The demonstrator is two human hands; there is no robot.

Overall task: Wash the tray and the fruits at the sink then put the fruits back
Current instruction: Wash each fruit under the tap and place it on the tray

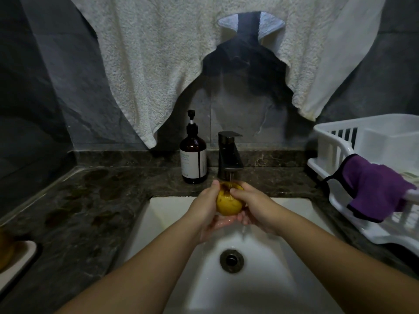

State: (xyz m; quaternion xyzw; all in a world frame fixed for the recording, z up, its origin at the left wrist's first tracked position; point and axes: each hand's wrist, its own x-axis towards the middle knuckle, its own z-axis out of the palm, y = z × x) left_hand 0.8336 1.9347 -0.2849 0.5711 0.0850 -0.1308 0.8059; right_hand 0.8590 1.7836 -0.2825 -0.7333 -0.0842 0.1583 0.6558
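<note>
- Forearms reach in from the near edge and meet over the white sink, above and beyond its drain.
- Left hand cups the yellow fruit from the left and below, its fingers curled under the fruit and its thumb up along the left side.
- Right hand grips the same fruit from the right, its thumb pressed across the top near the dark stem hollow and its fingers wrapped underneath.
- Yellow fruit sits between the two palms, directly under the faucet, with water running onto it and dripping off below; it is roundish, so no clear long axis shows.
- Both hands are equally close, so either could carry the fruit away. My guess is the left, since the tray lies on that side.
- Tray rests on the dark counter at the near left edge, well apart from the sink, with another yellowish fruit partly seen on it.
- Soap bottle stands just left of the faucet.
- Dish rack with a purple cloth draped over it sits far right.
</note>
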